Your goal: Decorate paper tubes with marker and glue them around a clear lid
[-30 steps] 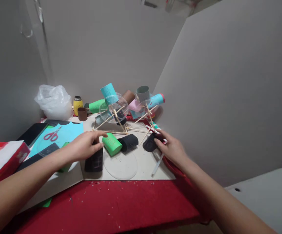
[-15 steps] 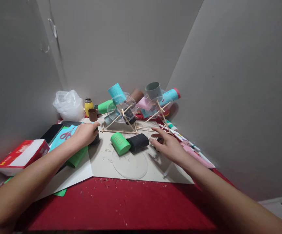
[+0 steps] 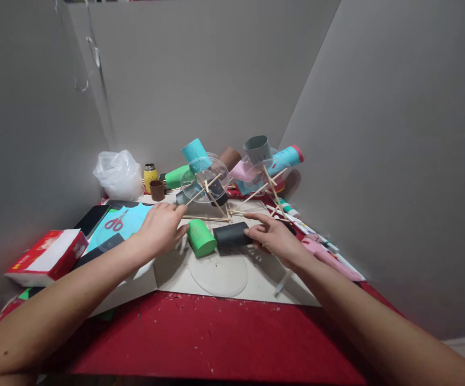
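Observation:
My left hand (image 3: 160,230) hovers just left of a green paper tube (image 3: 200,238) that lies on a beige board (image 3: 256,279). Its fingers are loosely spread and nothing shows in them. My right hand (image 3: 273,237) pinches the right end of a black paper tube (image 3: 230,235), which lies beside the green one. A clear plastic disc (image 3: 218,274) lies flat in front of both tubes. Behind them stands a wheel of wooden skewers (image 3: 212,197) carrying coloured tubes and clear discs.
Pink scissors (image 3: 115,222) lie on blue paper at the left, near a red tissue box (image 3: 47,256). A white plastic bag (image 3: 117,174), a yellow bottle (image 3: 149,176) and a brown cup (image 3: 157,190) stand at the back. Markers (image 3: 296,214) lie on the right. Grey walls close in.
My left hand moved right, away from the black tube it covered, toward the green tube. My right hand moved left and took hold of the black tube's end.

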The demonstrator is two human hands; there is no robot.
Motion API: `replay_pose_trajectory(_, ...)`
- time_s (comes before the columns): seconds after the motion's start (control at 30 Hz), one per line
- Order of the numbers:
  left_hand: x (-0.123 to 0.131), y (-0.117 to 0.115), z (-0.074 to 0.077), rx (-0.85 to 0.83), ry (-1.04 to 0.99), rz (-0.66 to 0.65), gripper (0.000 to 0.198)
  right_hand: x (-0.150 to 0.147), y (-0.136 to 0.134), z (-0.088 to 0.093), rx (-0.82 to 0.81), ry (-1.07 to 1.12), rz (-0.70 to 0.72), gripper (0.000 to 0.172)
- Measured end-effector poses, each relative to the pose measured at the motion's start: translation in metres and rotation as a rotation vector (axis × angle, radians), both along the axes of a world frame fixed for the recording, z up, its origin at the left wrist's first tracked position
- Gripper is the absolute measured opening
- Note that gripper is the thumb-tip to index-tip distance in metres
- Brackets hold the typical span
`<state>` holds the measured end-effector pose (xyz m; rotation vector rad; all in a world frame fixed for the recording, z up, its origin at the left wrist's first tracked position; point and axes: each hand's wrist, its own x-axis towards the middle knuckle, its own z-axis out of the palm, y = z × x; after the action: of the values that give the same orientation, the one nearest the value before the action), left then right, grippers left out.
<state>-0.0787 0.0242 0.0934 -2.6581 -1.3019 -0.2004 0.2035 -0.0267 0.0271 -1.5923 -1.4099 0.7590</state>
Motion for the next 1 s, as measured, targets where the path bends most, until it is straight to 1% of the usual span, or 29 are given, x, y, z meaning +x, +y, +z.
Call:
replay_pose_trajectory(0.1,0.01,0.004,-0.005,-0.111,-0.023,-0.028,0.041,0.004,-0.007,0.007,0.048,-0.033,-0.023,0.062)
replay_pose_trajectory(0.2,0.022,0.013,-0.007,-0.194,-0.036,-0.042,0.051,0.009,-0.01,0.015,0.117,-0.128,-0.064,0.061)
replay_pose_trajectory(0.3,0.035,0.023,-0.009,-0.31,-0.067,-0.046,0.065,0.012,-0.005,0.021,0.207,-0.297,-0.131,0.056)
replay_pose_trajectory(0.4,0.045,0.032,-0.012,-0.432,-0.135,-0.051,0.072,0.01,0.003,0.024,0.279,-0.495,-0.185,0.053)
replay_pose_trajectory(0.5,0.051,0.039,-0.019,-0.533,-0.254,-0.068,0.072,0.006,0.012,0.024,0.295,-0.633,-0.179,0.052)
replay_pose_trajectory(0.6,0.052,0.043,-0.027,-0.637,-0.401,-0.099,0.057,0.003,0.02,0.022,0.293,-0.687,-0.154,0.049)
replay_pose_trajectory(0.67,0.051,0.043,-0.031,-0.707,-0.508,-0.127,0.043,0.004,0.023,0.021,0.3,-0.674,-0.135,0.046)
replay_pose_trajectory(0.73,0.047,0.04,-0.032,-0.76,-0.617,-0.158,0.033,0.004,0.021,0.02,0.321,-0.626,-0.124,0.044)
replay_pose_trajectory(0.87,0.037,0.02,-0.026,-0.835,-0.851,-0.233,0.026,-0.001,0.004,0.019,0.362,-0.434,-0.077,0.043)
replay_pose_trajectory(0.93,0.034,0.005,-0.02,-0.885,-1.02,-0.31,0.026,-0.01,-0.009,0.016,0.337,-0.295,0.02,0.047)
replay_pose_trajectory(1.0,0.032,-0.012,-0.014,-0.874,-1.116,-0.405,0.029,-0.021,-0.021,0.012,0.282,-0.146,0.174,0.058)
